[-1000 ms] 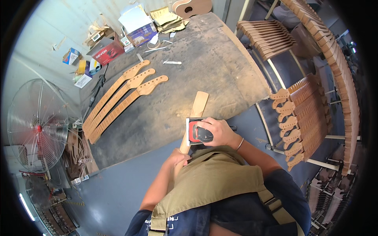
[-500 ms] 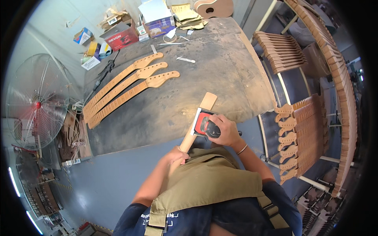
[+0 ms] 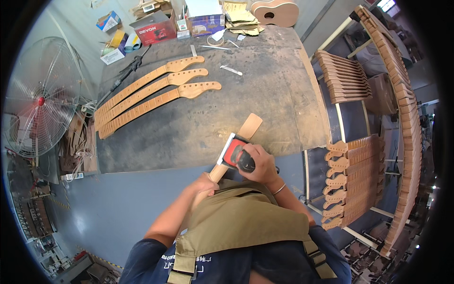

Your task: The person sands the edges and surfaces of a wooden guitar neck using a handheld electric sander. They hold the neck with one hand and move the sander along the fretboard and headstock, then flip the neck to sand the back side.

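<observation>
My left hand (image 3: 204, 183) is wrapped round the near part of a guitar neck (image 3: 250, 126), which slants away from my apron toward the bench. Its far, squared end reaches over the front of the dark workbench. My right hand (image 3: 260, 163) grips the black top of a red and black power sander (image 3: 233, 150). The sander's flat pad lies across the middle of the neck, between my left hand and the far end. Three more guitar necks (image 3: 193, 90) with drilled headstocks lie side by side on the bench at the left.
Racks at the right hold rows of necks (image 3: 364, 180) and more wooden parts (image 3: 343, 78). A large fan (image 3: 41, 102) stands left. Boxes (image 3: 153, 32), yellow sandpaper sheets (image 3: 243, 21) and a guitar body (image 3: 274, 13) line the bench's back. A hose (image 3: 125, 75) lies at its left edge.
The sander and my right hand have come down the neck, nearer my left hand. My view has shifted a little, so the bench and racks sit differently in the picture.
</observation>
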